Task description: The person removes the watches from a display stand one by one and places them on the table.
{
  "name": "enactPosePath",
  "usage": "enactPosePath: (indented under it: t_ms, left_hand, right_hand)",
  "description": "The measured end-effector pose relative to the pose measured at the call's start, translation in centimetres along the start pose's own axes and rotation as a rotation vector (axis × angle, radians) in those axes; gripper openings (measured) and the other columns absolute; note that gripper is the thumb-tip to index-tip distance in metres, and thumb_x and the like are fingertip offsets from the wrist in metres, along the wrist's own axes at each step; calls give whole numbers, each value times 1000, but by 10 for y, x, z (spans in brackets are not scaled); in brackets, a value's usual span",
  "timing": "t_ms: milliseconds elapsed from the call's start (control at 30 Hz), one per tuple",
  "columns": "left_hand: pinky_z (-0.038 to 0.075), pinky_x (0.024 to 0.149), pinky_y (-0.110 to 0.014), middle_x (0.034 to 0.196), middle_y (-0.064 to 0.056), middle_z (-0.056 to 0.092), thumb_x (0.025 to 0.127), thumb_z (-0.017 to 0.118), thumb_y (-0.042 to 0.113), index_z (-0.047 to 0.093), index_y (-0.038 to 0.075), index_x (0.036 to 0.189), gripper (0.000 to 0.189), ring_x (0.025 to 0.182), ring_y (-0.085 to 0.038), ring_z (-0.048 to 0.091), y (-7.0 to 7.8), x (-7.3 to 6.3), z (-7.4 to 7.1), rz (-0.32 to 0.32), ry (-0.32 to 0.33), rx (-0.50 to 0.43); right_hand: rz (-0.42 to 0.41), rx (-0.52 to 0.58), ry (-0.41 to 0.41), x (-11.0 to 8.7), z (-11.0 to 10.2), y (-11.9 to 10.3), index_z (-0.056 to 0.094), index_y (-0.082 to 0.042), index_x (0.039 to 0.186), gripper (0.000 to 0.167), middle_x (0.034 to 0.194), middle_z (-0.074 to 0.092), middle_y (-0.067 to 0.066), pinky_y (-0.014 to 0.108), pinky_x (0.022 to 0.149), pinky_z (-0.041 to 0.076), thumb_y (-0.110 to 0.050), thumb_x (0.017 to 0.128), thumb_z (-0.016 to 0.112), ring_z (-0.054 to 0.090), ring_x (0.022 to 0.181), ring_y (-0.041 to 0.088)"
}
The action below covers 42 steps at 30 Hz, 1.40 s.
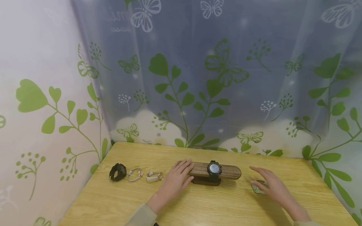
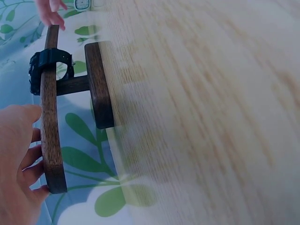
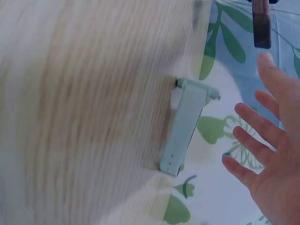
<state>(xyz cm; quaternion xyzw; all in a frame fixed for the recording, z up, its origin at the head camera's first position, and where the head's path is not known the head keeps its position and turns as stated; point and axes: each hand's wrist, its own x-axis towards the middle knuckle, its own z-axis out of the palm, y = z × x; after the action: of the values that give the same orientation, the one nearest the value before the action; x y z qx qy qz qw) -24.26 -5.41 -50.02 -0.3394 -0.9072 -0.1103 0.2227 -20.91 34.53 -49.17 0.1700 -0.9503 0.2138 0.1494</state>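
Note:
A dark wooden watch stand [image 1: 230,172] with a T-shaped bar stands on the table, carrying a black wristwatch [image 1: 214,169] strapped round the bar. My left hand [image 1: 176,177] holds the bar's left end, thumb at the near side and fingers over the far side; the left wrist view shows the fingers beyond the bar [image 2: 50,136]. To the right, my right hand [image 1: 275,186] hovers with fingers spread beside a pale green watch [image 1: 258,187]. In the right wrist view that watch [image 3: 185,126] sits on the table, apart from the fingers, its strap closed.
Left of the stand lie a black watch [image 1: 117,172], a thin bracelet-like watch [image 1: 135,175] and a white-strapped watch [image 1: 154,176]. The wooden table [image 1: 215,207] meets a patterned curtain [image 1: 181,94] along its back edge.

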Motion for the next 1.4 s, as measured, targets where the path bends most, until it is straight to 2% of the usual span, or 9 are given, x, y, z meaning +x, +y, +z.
enactPosePath:
  t_ms: [133,233,533,900,1033,1167,1400]
  left_hand:
    - [32,121,-46,154,-9,48,104,58,36,55,9,146,50,143,-27,45,0,0,0,-4,-5,3]
    - [33,120,-46,153,-10,49,103,59,36,56,9,145,50,142,-27,46,0,0,0,-1,5,5]
    - [34,120,-46,152,-11,51,102,61,35,56,8,144,50,140,-27,48,0,-1,1,16,30,8]
    - [34,120,-47,151,-12,51,101,63,32,55,8,145,51,140,-28,48,-1,-1,3,11,26,-20]
    - [33,120,-47,152,-12,51,102,62,32,55,8,145,50,141,-28,48,0,-1,2,11,27,-21]
    - [33,120,-47,152,-12,50,102,63,33,55,8,145,51,141,-28,48,1,-1,1,11,23,-11]
    - [33,121,-47,153,-11,49,103,60,34,53,9,147,51,142,-28,46,1,-1,1,-9,-9,-3]
  right_hand:
    - [-70,11,49,6,7,-6,57,-3,139,57,130,63,23,67,88,52,-18,89,79,59,115,49]
    - [-91,21,60,11,12,-13,56,-3,140,58,133,62,22,65,87,53,-18,89,79,58,116,48]
    - [-111,73,78,32,24,-38,51,-9,148,63,143,55,20,68,100,44,-27,93,75,51,129,46]
    - [-242,77,79,59,38,-67,52,-8,146,75,143,57,17,67,105,41,-32,83,84,51,131,44]
    - [-291,50,77,64,43,-75,53,-8,145,78,141,58,18,69,102,42,-37,80,85,52,129,45]
    - [-296,23,70,67,49,-80,54,-7,145,82,141,59,19,70,101,43,-41,77,86,53,129,46]
    - [-251,4,39,69,56,-86,56,-9,143,82,140,60,18,71,99,45,-43,76,87,52,131,45]
